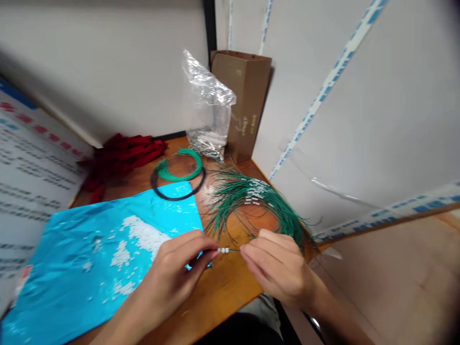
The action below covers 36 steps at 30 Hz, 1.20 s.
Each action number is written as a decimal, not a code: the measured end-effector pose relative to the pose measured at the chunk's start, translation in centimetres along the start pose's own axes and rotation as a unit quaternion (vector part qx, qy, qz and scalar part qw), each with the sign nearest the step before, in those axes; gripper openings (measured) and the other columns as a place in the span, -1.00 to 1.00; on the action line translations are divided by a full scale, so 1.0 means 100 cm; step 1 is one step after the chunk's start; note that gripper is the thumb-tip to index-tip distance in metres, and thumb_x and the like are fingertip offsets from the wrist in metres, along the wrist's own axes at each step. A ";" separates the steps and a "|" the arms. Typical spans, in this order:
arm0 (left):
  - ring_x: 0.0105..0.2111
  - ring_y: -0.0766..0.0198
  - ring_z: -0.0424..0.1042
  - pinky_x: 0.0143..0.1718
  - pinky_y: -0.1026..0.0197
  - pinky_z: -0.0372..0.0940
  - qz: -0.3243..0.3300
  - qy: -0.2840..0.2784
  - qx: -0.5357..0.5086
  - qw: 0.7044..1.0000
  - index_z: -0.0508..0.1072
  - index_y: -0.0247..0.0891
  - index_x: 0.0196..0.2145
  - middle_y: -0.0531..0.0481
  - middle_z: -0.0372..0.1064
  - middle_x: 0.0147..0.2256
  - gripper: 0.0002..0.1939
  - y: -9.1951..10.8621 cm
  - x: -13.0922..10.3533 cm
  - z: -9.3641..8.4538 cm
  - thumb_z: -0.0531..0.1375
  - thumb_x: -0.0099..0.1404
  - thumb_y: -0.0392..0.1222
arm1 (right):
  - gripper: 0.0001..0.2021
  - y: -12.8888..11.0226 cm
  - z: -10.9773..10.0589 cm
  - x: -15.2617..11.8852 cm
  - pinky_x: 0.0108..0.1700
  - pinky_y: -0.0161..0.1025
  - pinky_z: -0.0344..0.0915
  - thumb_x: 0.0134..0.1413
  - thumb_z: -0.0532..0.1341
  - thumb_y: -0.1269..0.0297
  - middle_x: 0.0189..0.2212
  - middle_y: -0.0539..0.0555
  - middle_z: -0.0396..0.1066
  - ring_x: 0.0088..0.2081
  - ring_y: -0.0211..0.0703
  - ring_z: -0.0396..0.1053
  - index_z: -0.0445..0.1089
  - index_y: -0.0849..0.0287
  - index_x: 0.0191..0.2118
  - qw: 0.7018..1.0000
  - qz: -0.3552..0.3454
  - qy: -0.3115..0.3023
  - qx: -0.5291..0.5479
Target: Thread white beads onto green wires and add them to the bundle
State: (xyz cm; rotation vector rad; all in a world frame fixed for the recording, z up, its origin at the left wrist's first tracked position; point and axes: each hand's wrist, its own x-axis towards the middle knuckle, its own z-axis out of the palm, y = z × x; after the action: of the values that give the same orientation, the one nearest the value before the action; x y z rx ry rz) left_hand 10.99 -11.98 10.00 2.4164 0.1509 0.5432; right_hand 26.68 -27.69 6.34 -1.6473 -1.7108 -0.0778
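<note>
Left hand [176,273] and right hand [276,268] pinching thin green wire [233,250] with white beads [223,250] near table [223,287] front edge. Light, limp, probably slippery; best pinched just beside beads.

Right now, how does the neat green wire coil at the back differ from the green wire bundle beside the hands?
The green coil is wound into a tidy ring; the green bundle fans out loosely. The bundle carries small white beads; the coil shows none. The coil lies untouched; the right hand rests against the bundle. Both are thin green wire.
</note>
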 end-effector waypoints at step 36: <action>-0.40 0.17 0.45 -0.45 0.25 0.16 -0.157 -0.062 0.225 0.960 0.52 -0.24 -0.38 -0.07 0.50 -0.44 -0.85 -0.075 0.093 0.055 0.16 0.22 -0.19 | -0.80 0.058 -0.034 -0.032 -0.51 -0.26 -0.05 0.21 0.08 0.26 -0.53 0.09 0.49 -0.47 -0.03 0.46 0.42 0.12 -0.35 0.812 0.417 -0.107 -0.394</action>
State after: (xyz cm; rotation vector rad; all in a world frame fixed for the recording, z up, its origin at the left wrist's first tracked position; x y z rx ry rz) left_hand 21.99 -7.03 4.64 2.7755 0.6549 0.2235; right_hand 33.08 -31.13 4.55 -3.0048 -0.9550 -0.1990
